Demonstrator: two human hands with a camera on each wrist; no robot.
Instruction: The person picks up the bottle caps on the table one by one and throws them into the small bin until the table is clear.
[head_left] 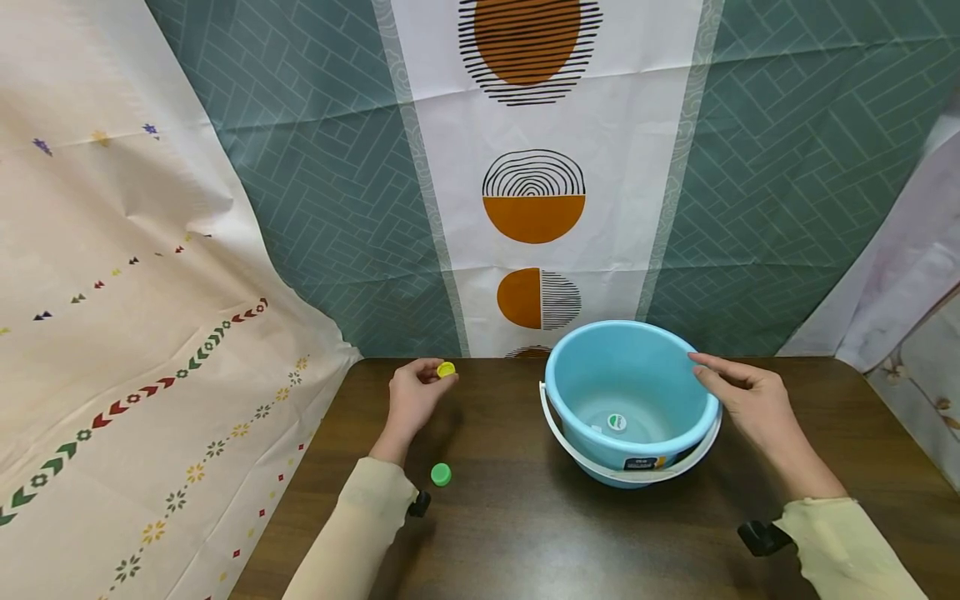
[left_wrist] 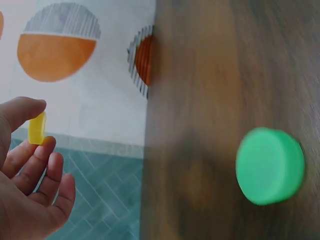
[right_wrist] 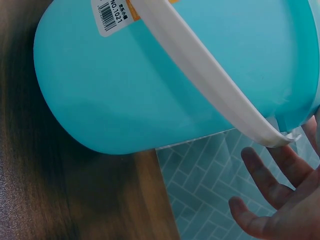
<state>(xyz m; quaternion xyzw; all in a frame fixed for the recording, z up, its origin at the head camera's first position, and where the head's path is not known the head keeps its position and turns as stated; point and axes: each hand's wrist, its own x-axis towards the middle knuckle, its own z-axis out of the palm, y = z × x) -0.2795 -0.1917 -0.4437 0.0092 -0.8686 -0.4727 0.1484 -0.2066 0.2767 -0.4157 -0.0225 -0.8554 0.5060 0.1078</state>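
My left hand holds a small yellow bottle cap above the table, at the left. The left wrist view shows the yellow cap edge-on, pinched between thumb and fingertip. A green bottle cap lies on the table below that hand, nearer the camera. On the right stands a light blue bucket with its white handle hanging down in front. My right hand grips the bucket's right rim, thumb at the inner side. Its other fingers show outside, near the handle's hinge, in the right wrist view.
A round green-and-white mark shows on the bucket's floor. The dark wooden table reaches back to a patterned curtain. A cream patterned cloth hangs along the left side, and a pale cloth along the right.
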